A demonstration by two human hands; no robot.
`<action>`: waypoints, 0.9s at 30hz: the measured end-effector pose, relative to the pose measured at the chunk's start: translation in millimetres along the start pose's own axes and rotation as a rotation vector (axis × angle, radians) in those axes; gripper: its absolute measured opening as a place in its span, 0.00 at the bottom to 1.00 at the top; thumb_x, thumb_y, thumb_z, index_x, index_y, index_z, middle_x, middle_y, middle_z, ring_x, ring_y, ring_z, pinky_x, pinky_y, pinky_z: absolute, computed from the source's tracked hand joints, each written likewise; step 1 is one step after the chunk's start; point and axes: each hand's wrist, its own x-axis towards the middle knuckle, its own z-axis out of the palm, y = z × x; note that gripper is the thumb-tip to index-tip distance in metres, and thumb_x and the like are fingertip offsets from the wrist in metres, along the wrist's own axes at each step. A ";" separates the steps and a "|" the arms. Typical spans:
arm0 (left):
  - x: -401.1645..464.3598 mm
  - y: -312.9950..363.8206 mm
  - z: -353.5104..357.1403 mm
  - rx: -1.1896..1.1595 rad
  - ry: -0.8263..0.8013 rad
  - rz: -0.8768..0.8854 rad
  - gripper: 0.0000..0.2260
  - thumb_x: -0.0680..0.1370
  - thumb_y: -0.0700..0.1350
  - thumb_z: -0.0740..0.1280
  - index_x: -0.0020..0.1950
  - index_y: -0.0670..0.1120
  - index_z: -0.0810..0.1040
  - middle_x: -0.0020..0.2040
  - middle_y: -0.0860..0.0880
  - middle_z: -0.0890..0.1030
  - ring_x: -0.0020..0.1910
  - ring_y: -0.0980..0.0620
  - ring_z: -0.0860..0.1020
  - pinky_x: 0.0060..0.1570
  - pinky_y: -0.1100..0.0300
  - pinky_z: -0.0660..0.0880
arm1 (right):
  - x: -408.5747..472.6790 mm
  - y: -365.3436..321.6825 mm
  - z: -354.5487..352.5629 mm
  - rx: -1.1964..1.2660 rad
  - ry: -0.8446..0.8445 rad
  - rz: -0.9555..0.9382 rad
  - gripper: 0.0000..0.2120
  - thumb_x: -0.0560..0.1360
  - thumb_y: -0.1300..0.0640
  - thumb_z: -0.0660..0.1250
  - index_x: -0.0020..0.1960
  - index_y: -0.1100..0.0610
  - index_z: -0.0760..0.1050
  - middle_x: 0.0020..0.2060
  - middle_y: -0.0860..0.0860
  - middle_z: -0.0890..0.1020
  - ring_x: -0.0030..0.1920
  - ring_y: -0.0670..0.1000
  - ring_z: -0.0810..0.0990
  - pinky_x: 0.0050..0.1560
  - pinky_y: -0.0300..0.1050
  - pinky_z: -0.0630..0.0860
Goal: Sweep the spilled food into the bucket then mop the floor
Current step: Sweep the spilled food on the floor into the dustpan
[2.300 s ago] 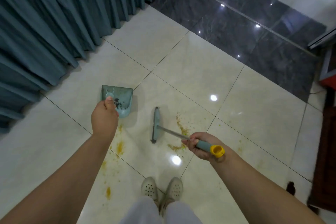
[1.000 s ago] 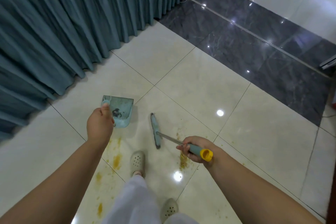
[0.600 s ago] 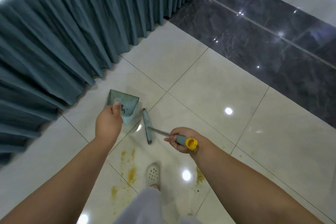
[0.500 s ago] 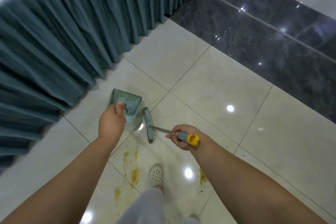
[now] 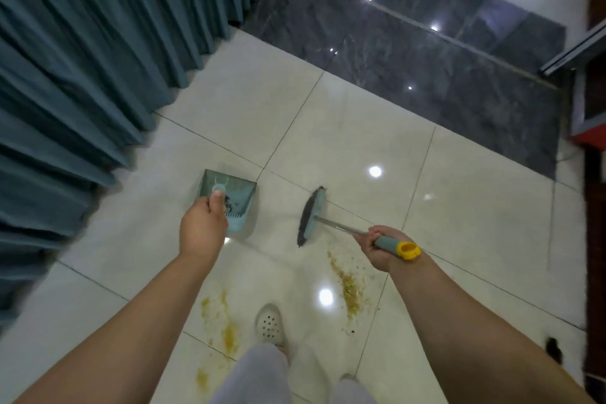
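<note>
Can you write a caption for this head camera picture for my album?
Left hand holds a teal dustpan, right hand a broom, above spilled food.

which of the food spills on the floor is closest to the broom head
The grainy yellow-green crumb streak below the teal broom head; the orange-yellow smears lie further left, by the white shoe.

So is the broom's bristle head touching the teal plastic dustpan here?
Apart. The head view shows bare cream tile between the broom head and the teal plastic dustpan, each held in a separate hand.
</note>
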 end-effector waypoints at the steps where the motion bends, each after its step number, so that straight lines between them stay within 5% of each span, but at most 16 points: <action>1: -0.4 4.3 4.3 -0.001 -0.013 0.017 0.21 0.83 0.54 0.52 0.43 0.40 0.74 0.32 0.45 0.76 0.36 0.43 0.75 0.42 0.49 0.75 | -1.8 -6.0 -9.9 0.009 -0.037 -0.014 0.09 0.75 0.69 0.61 0.55 0.68 0.67 0.63 0.65 0.71 0.19 0.54 0.75 0.23 0.37 0.75; 4: -1.8 16.9 13.8 0.007 -0.037 0.079 0.21 0.83 0.53 0.51 0.43 0.39 0.74 0.36 0.41 0.78 0.38 0.42 0.76 0.41 0.52 0.72 | -7.3 -18.3 -40.4 0.119 0.039 -0.035 0.04 0.79 0.67 0.57 0.52 0.68 0.66 0.56 0.69 0.70 0.15 0.52 0.71 0.19 0.35 0.72; 6: -2.2 23.5 18.7 0.010 -0.059 0.104 0.22 0.83 0.53 0.51 0.43 0.37 0.75 0.37 0.40 0.78 0.39 0.42 0.76 0.41 0.53 0.70 | -9.7 -19.3 -56.1 0.194 0.012 -0.075 0.11 0.78 0.68 0.56 0.61 0.67 0.66 0.65 0.63 0.70 0.18 0.53 0.74 0.23 0.37 0.75; 8: -1.9 29.8 23.5 0.000 -0.080 0.119 0.23 0.83 0.53 0.51 0.44 0.37 0.75 0.37 0.40 0.78 0.39 0.41 0.77 0.39 0.54 0.70 | -18.8 -18.3 -64.2 0.213 0.059 -0.083 0.20 0.79 0.67 0.53 0.71 0.64 0.61 0.62 0.64 0.68 0.16 0.51 0.71 0.19 0.34 0.71; 14: -1.6 51.7 35.3 -0.024 -0.123 0.148 0.22 0.82 0.56 0.52 0.44 0.40 0.73 0.37 0.39 0.78 0.40 0.37 0.79 0.41 0.49 0.75 | -52.1 -9.5 -53.9 0.160 0.064 -0.093 0.22 0.80 0.67 0.52 0.74 0.66 0.56 0.57 0.66 0.67 0.12 0.48 0.65 0.15 0.32 0.66; 17: 1.4 62.2 37.8 -0.031 -0.121 0.154 0.21 0.82 0.56 0.52 0.43 0.41 0.73 0.37 0.40 0.78 0.37 0.40 0.77 0.41 0.46 0.76 | -55.5 -13.5 -50.7 0.116 0.019 -0.061 0.20 0.79 0.68 0.53 0.71 0.65 0.59 0.49 0.67 0.70 0.14 0.48 0.67 0.16 0.32 0.68; 22: 12.1 79.2 40.4 0.024 -0.112 0.182 0.22 0.82 0.55 0.52 0.42 0.39 0.73 0.38 0.39 0.78 0.40 0.38 0.78 0.41 0.50 0.74 | -53.4 -21.1 -12.1 0.029 -0.110 -0.012 0.04 0.79 0.69 0.53 0.52 0.67 0.65 0.46 0.66 0.70 0.13 0.47 0.66 0.16 0.31 0.68; 27: 39.9 104.1 43.6 0.119 -0.049 0.198 0.23 0.83 0.53 0.51 0.46 0.37 0.76 0.42 0.37 0.80 0.42 0.39 0.78 0.41 0.52 0.72 | -29.3 -32.5 58.0 -0.070 -0.175 0.076 0.05 0.78 0.69 0.54 0.53 0.67 0.66 0.46 0.66 0.71 0.14 0.48 0.68 0.16 0.32 0.69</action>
